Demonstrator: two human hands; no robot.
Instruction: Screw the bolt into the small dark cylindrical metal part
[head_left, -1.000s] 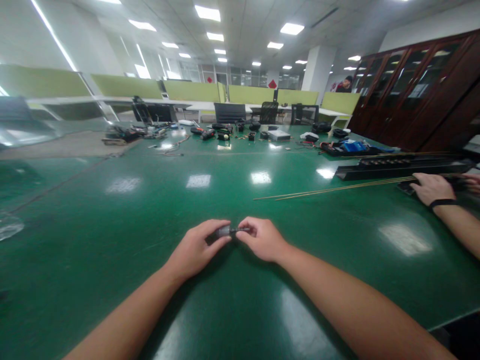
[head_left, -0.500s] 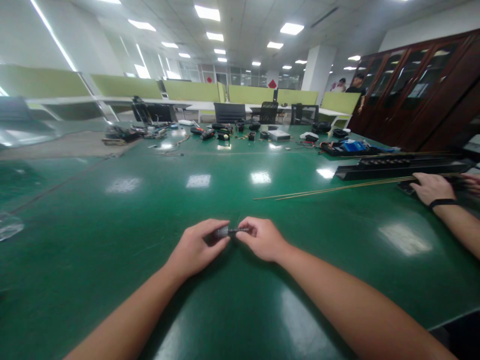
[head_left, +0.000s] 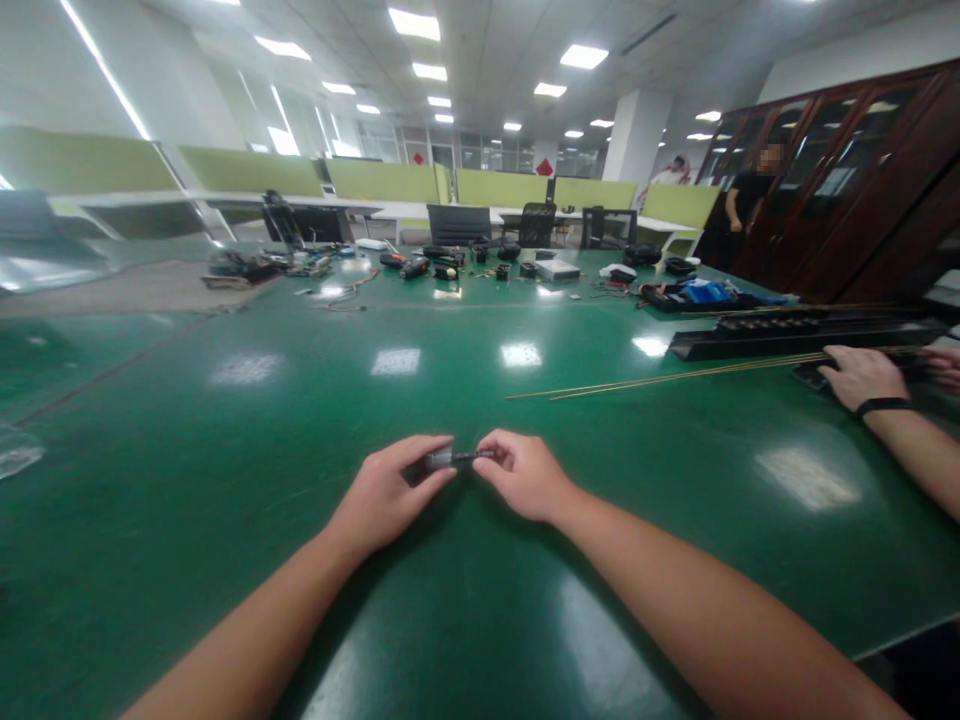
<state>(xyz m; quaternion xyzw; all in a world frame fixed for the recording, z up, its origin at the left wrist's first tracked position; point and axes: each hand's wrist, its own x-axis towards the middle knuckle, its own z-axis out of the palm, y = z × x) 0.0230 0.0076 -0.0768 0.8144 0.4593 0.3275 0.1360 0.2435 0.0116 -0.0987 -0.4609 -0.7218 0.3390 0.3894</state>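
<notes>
My left hand (head_left: 386,492) is closed around a small grey cylinder (head_left: 439,458), with thumb and fingers on either side of it. A thin dark rod (head_left: 464,456) sticks out of the cylinder's right end. My right hand (head_left: 529,478) pinches the far end of that rod between thumb and fingertips. Cylinder and rod lie roughly level, in line, just above the green table (head_left: 420,620). The fingers hide part of both pieces, and the rod's exact kind is too small to make out.
Two thin brass-coloured rods (head_left: 637,384) reach in from the right, beside a co-worker's hand (head_left: 866,378) with a black wristband. Behind them lies a long black rail (head_left: 802,335). Tools and small parts, including a power drill (head_left: 414,268), line the far edge. Crumpled clear plastic (head_left: 16,450) lies left.
My left hand and the cylinder have moved slightly left, while my right hand stays almost in place. In the background, a person in dark clothes has come closer beside the cabinets.
</notes>
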